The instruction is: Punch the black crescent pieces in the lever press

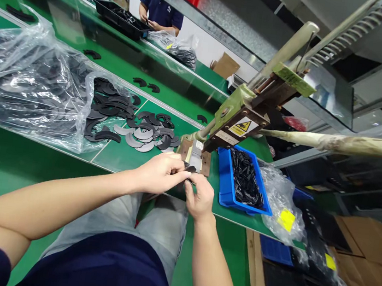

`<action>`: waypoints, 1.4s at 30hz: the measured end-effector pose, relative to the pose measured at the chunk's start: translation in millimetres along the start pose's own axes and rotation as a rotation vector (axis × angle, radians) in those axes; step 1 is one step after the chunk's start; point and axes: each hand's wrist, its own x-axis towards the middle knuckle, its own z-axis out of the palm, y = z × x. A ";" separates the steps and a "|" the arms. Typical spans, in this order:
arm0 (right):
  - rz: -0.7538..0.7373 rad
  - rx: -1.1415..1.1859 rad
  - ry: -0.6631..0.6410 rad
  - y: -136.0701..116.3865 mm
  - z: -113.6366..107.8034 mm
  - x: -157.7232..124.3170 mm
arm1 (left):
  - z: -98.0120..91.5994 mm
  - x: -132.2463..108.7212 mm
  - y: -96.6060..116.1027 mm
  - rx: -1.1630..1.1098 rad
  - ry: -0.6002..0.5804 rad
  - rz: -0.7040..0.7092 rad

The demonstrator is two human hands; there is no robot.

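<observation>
My left hand (161, 173) and my right hand (199, 198) meet at the near edge of the green bench, both pinched on a small dark curved part (190, 168). They sit just in front of the base (194, 155) of a green hand lever press (239, 116). A heap of black and grey crescent-shaped parts (144, 130) lies to the left of the press, spilling from a clear plastic bag (31, 81). A blue bin (244, 179) of small black pieces stands to the right of my hands.
The press's long wrapped lever (344, 144) reaches out to the right. Plastic bags with yellow labels (286, 217) lie right of the bin. Across the bench another person (161, 14) stands by a black tray (121, 18). Cardboard boxes (369, 248) stand at lower right.
</observation>
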 end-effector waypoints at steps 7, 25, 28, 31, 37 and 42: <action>-0.013 0.035 0.019 -6.7 -4.2 -3.8 | 12.8 -1.1 -6.5 -0.256 -0.041 -0.174; 0.464 0.304 -0.089 -20.3 -68.1 6.0 | 29.0 12.4 -9.2 -0.213 -0.154 0.188; 0.590 0.300 -0.116 -8.1 -95.9 15.5 | 39.8 26.1 -15.2 -0.051 -0.085 0.343; 0.710 0.145 -0.038 25.4 -130.6 31.6 | 62.2 37.5 -25.1 0.033 -0.041 0.362; 0.896 -0.071 0.128 132.3 -180.1 83.4 | 126.6 38.8 -47.5 0.030 -0.579 0.559; 0.979 -0.192 0.180 207.6 -193.3 131.1 | 149.4 38.5 -62.4 -0.106 -0.654 0.463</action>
